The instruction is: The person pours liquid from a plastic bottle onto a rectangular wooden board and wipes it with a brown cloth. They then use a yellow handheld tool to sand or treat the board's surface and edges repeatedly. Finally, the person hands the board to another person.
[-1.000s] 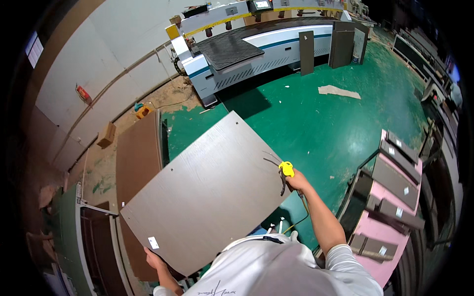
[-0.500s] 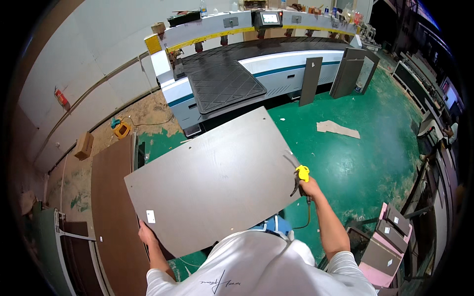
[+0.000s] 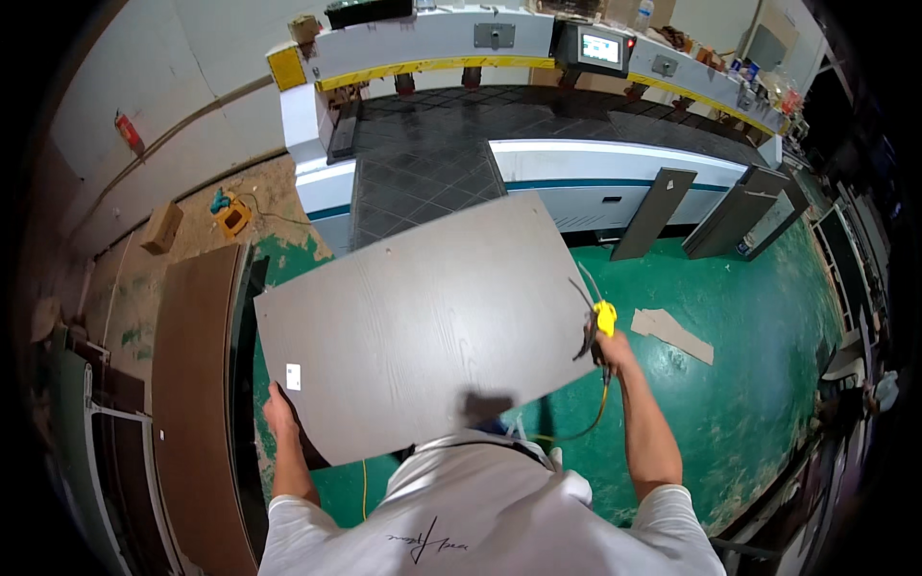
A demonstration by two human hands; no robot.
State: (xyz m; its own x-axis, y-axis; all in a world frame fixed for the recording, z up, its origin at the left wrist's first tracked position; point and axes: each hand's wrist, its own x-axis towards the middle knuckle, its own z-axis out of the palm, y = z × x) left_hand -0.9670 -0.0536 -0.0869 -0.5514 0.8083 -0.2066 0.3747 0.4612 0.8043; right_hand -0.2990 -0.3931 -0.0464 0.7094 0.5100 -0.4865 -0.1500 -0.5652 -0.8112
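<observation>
A large grey-brown wood-grain panel is held out in front of my body, slightly turned, with a small white label near its left edge. My left hand is closed on that left edge, its fingers partly hidden beneath. At the right edge, my right hand is wrapped around a yellow and black air blow gun. A thin hose trails from the gun toward my waist. Whether the right fingers also bear the panel is hidden. The panel's far edge overlaps the black machine bed in the view.
Ahead stands a long white machine with a screen. Narrow panels lean against its front right. A torn cardboard piece lies on the green floor. Brown panels stand at left, near a box and a yellow-and-teal tool.
The machine now appears closer and larger as I have moved forward with the panel. The panel has turned slightly, and both hands keep their hold. The panel stack at lower right has left the view.
</observation>
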